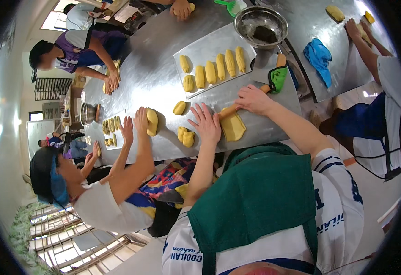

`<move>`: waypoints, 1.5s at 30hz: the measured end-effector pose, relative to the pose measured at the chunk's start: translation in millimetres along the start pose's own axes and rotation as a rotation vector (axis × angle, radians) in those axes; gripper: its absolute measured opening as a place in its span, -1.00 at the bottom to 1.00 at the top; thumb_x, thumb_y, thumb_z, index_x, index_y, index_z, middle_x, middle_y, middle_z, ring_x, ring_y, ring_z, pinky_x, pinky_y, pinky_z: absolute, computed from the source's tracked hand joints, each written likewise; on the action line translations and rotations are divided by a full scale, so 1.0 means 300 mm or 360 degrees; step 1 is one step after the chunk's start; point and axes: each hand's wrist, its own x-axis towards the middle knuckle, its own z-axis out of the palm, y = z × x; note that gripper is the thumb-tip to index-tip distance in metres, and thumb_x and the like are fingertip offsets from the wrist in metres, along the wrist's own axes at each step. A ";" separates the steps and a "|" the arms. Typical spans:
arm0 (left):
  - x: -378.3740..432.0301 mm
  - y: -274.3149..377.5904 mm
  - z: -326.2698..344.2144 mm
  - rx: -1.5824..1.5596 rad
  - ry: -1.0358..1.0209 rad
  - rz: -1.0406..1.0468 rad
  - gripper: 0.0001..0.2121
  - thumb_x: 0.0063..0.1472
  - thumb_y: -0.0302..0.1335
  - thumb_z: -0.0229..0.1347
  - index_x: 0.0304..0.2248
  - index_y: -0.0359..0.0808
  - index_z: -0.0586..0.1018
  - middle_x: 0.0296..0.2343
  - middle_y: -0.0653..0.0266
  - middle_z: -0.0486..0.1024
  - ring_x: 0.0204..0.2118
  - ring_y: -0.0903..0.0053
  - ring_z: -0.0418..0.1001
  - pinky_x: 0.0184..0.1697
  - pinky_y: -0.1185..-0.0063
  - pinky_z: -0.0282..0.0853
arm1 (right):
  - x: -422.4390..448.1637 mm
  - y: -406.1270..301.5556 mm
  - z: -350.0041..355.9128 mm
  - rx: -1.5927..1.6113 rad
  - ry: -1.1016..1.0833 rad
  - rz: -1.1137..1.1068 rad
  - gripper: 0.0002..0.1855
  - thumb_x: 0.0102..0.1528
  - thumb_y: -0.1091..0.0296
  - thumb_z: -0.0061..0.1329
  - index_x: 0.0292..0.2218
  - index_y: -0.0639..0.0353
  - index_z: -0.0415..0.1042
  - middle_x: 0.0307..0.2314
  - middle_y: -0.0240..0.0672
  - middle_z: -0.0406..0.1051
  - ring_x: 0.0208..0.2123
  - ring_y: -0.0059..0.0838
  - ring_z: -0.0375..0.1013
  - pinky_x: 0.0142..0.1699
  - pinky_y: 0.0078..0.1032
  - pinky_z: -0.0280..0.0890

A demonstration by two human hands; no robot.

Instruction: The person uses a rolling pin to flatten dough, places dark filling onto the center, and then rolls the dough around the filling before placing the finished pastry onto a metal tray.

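Note:
A wooden rolling pin point(228, 111) lies across the far edge of a flattened sheet of yellow dough point(234, 130). My right hand point(253, 100) is closed over the pin toward its right end. Fingers spread, my left hand point(206, 124) is at the pin's left end, its thumb beside the wood; whether its palm covers a handle is hidden. Left of it on the metal table point(166, 148) sit a folded dough piece point(186, 136) and a smaller dough lump point(179, 108). Beyond my hands, a metal tray point(217, 40) holds several rolled dough pieces point(210, 72).
A steel bowl point(261, 27) stands by the tray's far right corner. Green cloth with dark edging point(277, 79) lies past my right hand. At left, a co-worker's hands point(135, 123) touch dough point(152, 122). Another table point(298, 32) at right bears a blue cloth point(318, 60).

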 end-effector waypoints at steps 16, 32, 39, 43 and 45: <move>0.032 -0.011 -0.020 0.0033 -0.0073 -0.0015 -0.37 0.45 -0.13 -0.28 0.37 -0.24 -0.08 0.38 -0.03 -0.27 0.42 -0.04 -0.42 0.25 -0.28 -0.42 | 0.029 -0.029 0.005 -0.0133 -0.0103 0.0225 -0.66 0.20 0.16 -0.03 -0.03 0.05 0.45 -0.09 -0.31 0.38 0.09 -0.25 0.27 0.10 -0.24 0.22; -0.215 0.099 0.001 0.0096 -0.0207 -0.0070 -0.39 0.46 -0.14 -0.31 0.39 -0.13 -0.13 0.39 0.08 -0.30 0.43 -0.02 -0.44 0.22 -0.34 -0.44 | -0.127 -0.062 -0.002 -0.0145 -0.0116 0.0132 -0.62 0.21 0.26 -0.06 0.07 -0.13 0.44 0.08 -0.35 0.38 0.32 -0.26 0.07 0.27 -0.15 0.05; -0.306 0.174 -0.025 0.0120 -0.0283 -0.0097 -0.36 0.44 -0.14 -0.27 0.38 -0.18 -0.11 0.39 0.09 -0.28 0.43 0.00 -0.43 0.23 -0.32 -0.50 | -0.166 -0.046 0.020 -0.0238 -0.0082 0.0040 -0.63 0.13 0.39 -0.06 -0.01 -0.10 0.44 -0.03 -0.35 0.42 0.29 -0.25 0.14 0.25 -0.12 0.07; -0.334 0.183 -0.025 0.0172 -0.0187 -0.0040 -0.38 0.41 -0.16 -0.19 0.36 -0.21 0.03 0.36 0.04 -0.12 0.42 0.01 -0.31 0.28 -0.24 -0.43 | -0.172 -0.047 0.026 -0.0119 -0.0083 0.0016 -0.56 0.05 0.50 -0.03 -0.01 -0.02 0.41 -0.03 -0.28 0.41 0.30 -0.21 0.13 0.32 -0.03 0.00; -0.349 0.171 -0.017 0.0189 -0.0119 0.0010 -0.40 0.40 -0.19 -0.14 0.34 -0.22 0.10 0.34 0.00 -0.03 0.42 0.01 -0.23 0.31 -0.18 -0.38 | -0.172 -0.052 0.021 -0.0085 -0.0102 0.0008 -0.55 0.02 0.52 -0.01 -0.02 0.01 0.41 -0.02 -0.26 0.40 0.31 -0.20 0.12 0.35 0.00 -0.04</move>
